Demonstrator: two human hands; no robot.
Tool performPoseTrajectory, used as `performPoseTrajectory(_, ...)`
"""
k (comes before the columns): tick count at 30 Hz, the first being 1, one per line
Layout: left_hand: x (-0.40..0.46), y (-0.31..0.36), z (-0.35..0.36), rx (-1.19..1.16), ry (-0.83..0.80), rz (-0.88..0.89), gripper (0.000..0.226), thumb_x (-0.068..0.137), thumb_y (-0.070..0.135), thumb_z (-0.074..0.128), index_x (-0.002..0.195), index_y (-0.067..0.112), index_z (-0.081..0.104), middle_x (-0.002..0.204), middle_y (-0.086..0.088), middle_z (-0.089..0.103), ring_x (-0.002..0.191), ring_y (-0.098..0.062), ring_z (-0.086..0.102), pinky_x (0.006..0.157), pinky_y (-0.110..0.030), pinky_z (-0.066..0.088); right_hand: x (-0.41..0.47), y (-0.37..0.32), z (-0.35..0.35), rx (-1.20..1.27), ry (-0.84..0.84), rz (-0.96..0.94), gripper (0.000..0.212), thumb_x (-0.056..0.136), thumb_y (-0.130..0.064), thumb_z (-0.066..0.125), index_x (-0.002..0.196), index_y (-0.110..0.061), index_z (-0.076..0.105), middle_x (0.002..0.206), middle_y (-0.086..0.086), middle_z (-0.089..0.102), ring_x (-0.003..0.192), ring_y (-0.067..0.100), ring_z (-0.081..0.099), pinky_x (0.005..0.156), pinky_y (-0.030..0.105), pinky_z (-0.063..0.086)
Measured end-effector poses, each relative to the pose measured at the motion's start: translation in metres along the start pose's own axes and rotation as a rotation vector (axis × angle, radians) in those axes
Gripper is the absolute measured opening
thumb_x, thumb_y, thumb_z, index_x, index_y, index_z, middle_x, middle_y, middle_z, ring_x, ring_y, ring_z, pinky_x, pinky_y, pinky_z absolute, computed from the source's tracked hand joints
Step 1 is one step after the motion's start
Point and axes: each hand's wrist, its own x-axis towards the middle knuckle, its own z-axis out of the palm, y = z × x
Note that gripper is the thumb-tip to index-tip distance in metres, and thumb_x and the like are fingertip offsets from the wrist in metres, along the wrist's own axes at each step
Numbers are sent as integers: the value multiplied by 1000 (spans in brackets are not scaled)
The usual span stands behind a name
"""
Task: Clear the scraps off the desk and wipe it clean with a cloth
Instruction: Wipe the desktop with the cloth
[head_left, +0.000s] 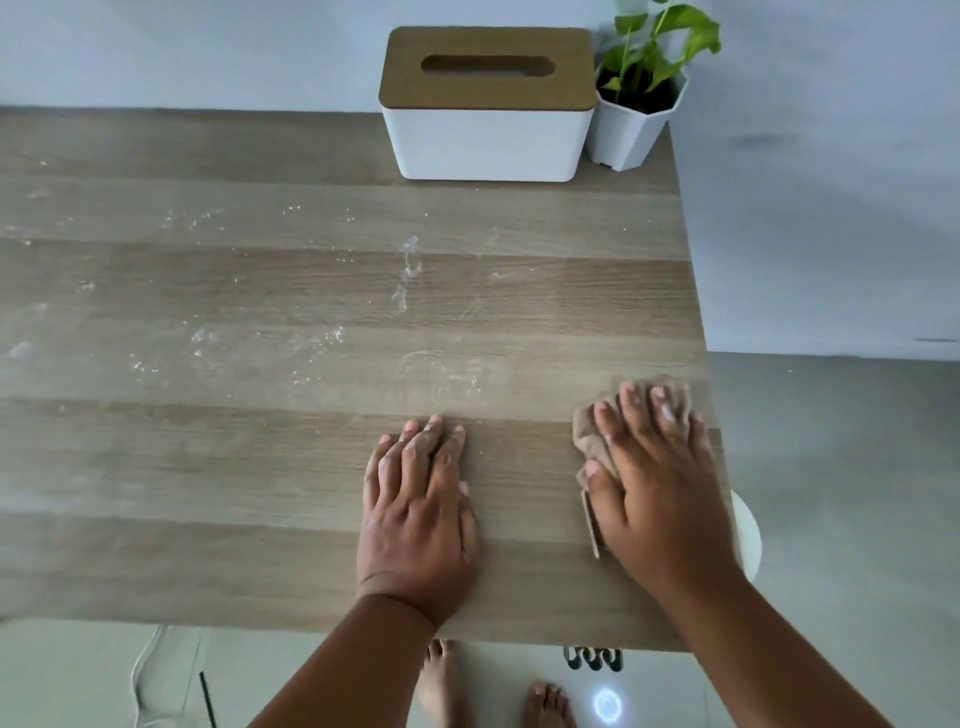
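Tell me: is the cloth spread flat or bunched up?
Bunched: the cloth shows crumpled folds under the right hand pressing it.

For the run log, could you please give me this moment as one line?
stage: wiping | right hand: presses cloth flat at desk right edge | left hand: flat on desk | white residue: remains mid-desk

Dim, even, cool lighting; faint sheen on the desk (260, 467) left of centre. Motion blur softens the cloth (592, 441); wide-angle bending at the desk's edges.
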Motion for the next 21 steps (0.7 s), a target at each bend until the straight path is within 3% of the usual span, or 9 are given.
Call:
performPoseTrajectory(5, -1, 0, 0, -10, -4, -11, 53, 95, 25, 41, 143, 10, 56, 150, -12, 50, 144, -33, 41, 121, -54, 27, 48, -50, 2, 29, 38, 234, 63, 98, -46, 28, 156, -25, 36, 170, 6, 16, 157, 38, 5, 125, 60, 6)
performPoseTrajectory(10, -1, 0, -4, 12, -55, -25, 57, 93, 28, 39, 145, 11, 54, 152, -11, 48, 146, -32, 38, 124, -51, 22, 38, -93, 9, 47, 2, -117, 61, 93, -41, 39, 150, -22, 49, 166, 6, 32, 155, 38, 18, 124, 60, 14)
performPoseTrajectory(15, -1, 3, -4, -6, -27, -30, 53, 95, 25, 42, 144, 10, 56, 151, -12, 50, 144, -33, 41, 122, -53, 27, -28, -34, 8, 62, -11, -267, 60, 92, -34, 50, 150, -21, 50, 167, 2, 31, 157, 25, 17, 122, 59, 22)
performPoseTrajectory(21, 0, 0, 1, -6, 5, -12, 52, 92, 20, 52, 144, 11, 55, 150, -11, 50, 145, -32, 40, 122, -52, 26, 6, 2, -1, 18, 56, 36, 59, 93, -36, 43, 146, -14, 55, 164, 10, 36, 155, 33, 25, 122, 59, 23)
